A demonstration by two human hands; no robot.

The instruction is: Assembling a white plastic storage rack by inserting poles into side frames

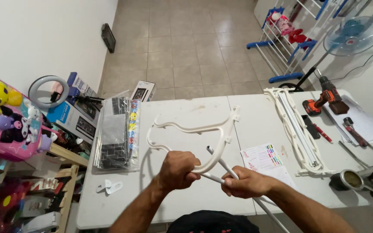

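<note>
While the left hand (178,170) grips the white frame (203,138), the right hand (243,183) is closed around a tube (221,162). Both look light and stiff; the thin frame may crack, so holding near the joint seems best.

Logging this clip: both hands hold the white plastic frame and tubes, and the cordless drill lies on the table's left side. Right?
Not quite. In the head view the cordless drill lies on the table's right side. The left hand does grip the white plastic frame, the right hand the tubes.
</note>
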